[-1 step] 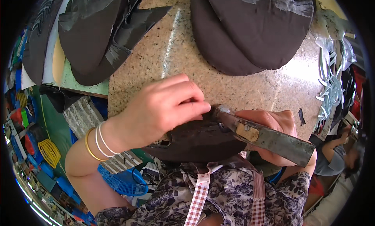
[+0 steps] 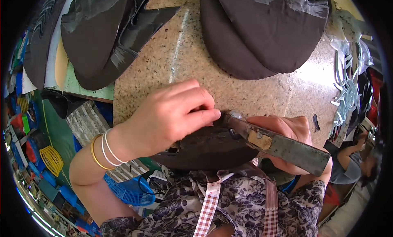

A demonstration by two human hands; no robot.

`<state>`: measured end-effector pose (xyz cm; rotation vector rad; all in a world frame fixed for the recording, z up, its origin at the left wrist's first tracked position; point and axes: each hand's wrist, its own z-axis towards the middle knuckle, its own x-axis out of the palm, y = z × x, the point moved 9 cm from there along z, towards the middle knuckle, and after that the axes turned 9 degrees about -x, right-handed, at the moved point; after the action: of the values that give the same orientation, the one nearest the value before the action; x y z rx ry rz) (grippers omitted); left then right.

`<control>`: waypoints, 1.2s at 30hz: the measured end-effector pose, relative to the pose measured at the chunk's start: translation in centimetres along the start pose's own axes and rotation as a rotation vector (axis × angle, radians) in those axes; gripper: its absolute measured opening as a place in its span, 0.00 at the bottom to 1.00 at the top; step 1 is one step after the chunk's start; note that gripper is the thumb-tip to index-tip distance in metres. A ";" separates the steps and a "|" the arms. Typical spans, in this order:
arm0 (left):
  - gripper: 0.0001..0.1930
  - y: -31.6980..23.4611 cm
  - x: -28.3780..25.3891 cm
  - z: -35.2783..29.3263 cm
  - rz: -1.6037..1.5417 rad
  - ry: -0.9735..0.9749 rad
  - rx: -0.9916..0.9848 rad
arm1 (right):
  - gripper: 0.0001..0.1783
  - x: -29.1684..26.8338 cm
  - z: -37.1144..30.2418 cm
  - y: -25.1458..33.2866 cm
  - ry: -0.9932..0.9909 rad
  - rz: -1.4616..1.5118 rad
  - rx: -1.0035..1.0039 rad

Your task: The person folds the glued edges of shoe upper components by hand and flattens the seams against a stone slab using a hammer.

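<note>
At the table's near edge, a dark brown leather-like piece with a rounded lower edge lies against my front. My left hand is closed over its upper edge, thumb and forefinger pressed together; the bit between the fingertips is hidden. My right hand grips a hammer, whose worn steel head lies slantwise over the hand. Wood shows in the head's eye, and the handle is hidden beneath. The head's narrow end is right beside my left fingertips, over the piece's upper edge.
On the speckled stone tabletop, dark brown rounded pieces overlap at the back, with more pieces at back left. A small dark scrap lies right. Clear plastic strips hang along the right edge. Another person sits far right.
</note>
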<state>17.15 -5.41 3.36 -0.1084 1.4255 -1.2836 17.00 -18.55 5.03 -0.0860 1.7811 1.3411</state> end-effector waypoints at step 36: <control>0.07 0.5 -1.8 -1.6 0.072 -0.087 -0.204 | 0.25 -0.1 3.1 1.5 -0.028 0.032 -0.293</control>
<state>16.82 -3.02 3.76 -0.2449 1.4697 -1.0601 18.14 -15.43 6.11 -0.1985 1.5581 1.6108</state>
